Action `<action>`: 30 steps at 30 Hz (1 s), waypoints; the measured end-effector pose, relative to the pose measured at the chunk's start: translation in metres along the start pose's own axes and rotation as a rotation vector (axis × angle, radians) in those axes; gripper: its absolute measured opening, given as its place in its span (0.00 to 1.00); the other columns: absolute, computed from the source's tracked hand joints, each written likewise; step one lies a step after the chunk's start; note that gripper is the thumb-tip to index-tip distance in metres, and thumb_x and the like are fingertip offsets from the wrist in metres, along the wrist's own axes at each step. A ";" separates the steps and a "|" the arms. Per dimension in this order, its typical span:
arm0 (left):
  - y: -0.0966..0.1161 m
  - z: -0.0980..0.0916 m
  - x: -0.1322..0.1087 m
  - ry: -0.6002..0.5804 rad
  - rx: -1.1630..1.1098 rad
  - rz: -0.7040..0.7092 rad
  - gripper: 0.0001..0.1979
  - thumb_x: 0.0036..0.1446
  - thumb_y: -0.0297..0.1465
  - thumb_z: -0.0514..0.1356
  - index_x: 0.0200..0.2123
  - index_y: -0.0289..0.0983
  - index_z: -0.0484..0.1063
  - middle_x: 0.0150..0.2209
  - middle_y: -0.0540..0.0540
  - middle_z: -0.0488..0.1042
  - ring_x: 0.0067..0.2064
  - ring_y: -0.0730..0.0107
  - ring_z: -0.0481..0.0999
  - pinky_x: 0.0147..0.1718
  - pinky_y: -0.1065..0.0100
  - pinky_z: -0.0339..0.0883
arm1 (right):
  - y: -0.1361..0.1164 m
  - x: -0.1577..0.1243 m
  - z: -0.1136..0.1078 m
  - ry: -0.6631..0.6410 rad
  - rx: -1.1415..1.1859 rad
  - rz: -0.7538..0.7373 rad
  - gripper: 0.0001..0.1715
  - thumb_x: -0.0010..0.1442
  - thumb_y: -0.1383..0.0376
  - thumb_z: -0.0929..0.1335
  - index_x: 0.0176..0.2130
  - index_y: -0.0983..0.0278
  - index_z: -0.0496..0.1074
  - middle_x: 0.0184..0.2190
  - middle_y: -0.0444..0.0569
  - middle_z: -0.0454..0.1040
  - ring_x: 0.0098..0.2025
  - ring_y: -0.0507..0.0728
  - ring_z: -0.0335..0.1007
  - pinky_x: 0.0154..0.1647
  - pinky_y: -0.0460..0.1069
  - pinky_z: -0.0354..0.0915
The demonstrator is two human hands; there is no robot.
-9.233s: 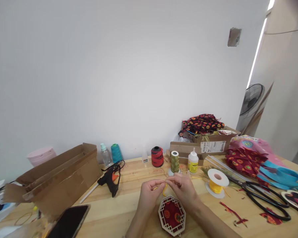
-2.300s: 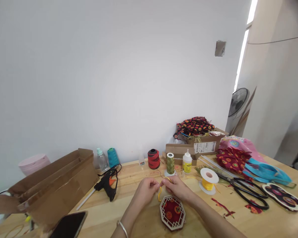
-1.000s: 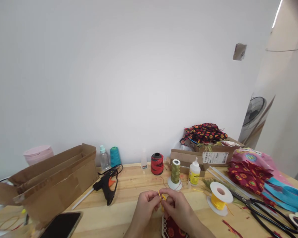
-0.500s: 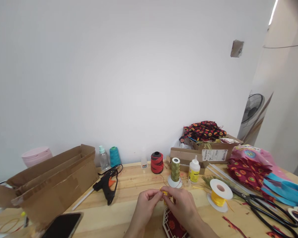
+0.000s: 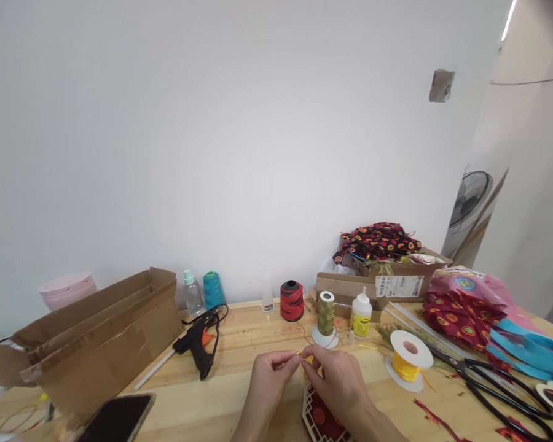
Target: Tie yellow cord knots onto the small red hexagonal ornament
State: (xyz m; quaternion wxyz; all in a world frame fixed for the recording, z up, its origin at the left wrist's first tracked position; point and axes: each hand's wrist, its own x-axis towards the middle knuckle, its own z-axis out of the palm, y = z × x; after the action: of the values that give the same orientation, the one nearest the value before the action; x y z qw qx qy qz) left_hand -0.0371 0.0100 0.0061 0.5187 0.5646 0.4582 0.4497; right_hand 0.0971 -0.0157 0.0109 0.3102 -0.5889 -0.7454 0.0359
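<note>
Yellow cord (image 5: 308,367) is pinched between the fingertips of both hands, just above the table. My left hand (image 5: 271,380) holds it with thumb and forefinger pressed together. From the other side, my right hand (image 5: 335,377) grips the same cord, its fingers hiding most of it. Below my right hand lies a dark red patterned fabric piece with a white lattice border (image 5: 320,417), partly covered by the hand and wrist. A spool of yellow cord (image 5: 405,362) stands to the right of my right hand.
Behind my hands stand an olive thread spool (image 5: 325,316), a red thread cone (image 5: 292,301) and a glue bottle (image 5: 360,316). Black scissors (image 5: 498,383) lie at right. A glue gun (image 5: 198,347), phone (image 5: 120,417) and cardboard box (image 5: 115,344) are at left.
My fingertips have shifted slightly against each other, and the bunched yellow cord now sits a little lower under my right fingers. The view has moved very slightly.
</note>
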 end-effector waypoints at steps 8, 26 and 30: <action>0.001 0.000 0.000 -0.025 0.036 0.014 0.12 0.38 0.34 0.60 0.27 0.33 0.75 0.28 0.44 0.77 0.32 0.61 0.72 0.33 0.66 0.64 | -0.002 0.000 0.000 -0.027 0.002 -0.001 0.07 0.53 0.64 0.58 0.31 0.58 0.65 0.21 0.40 0.73 0.21 0.51 0.66 0.20 0.43 0.48; -0.009 -0.004 0.004 0.023 -0.338 -0.151 0.07 0.34 0.28 0.63 0.23 0.33 0.74 0.24 0.46 0.77 0.28 0.69 0.72 0.30 0.71 0.63 | -0.003 0.000 -0.004 -0.048 0.073 0.025 0.09 0.54 0.64 0.57 0.32 0.58 0.64 0.24 0.42 0.70 0.27 0.51 0.64 0.25 0.42 0.53; -0.004 -0.003 0.005 0.064 -0.385 -0.127 0.10 0.31 0.25 0.64 0.24 0.33 0.72 0.21 0.48 0.75 0.26 0.72 0.72 0.28 0.74 0.63 | -0.004 0.000 -0.005 -0.004 0.249 0.032 0.09 0.54 0.63 0.57 0.31 0.59 0.65 0.25 0.42 0.69 0.28 0.51 0.64 0.27 0.43 0.55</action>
State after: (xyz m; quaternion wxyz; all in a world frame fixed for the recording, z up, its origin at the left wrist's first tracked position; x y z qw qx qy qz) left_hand -0.0393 0.0160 0.0027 0.6296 0.4104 0.4145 0.5132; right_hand 0.0960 -0.0180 0.0163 0.3789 -0.5574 -0.7264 0.1342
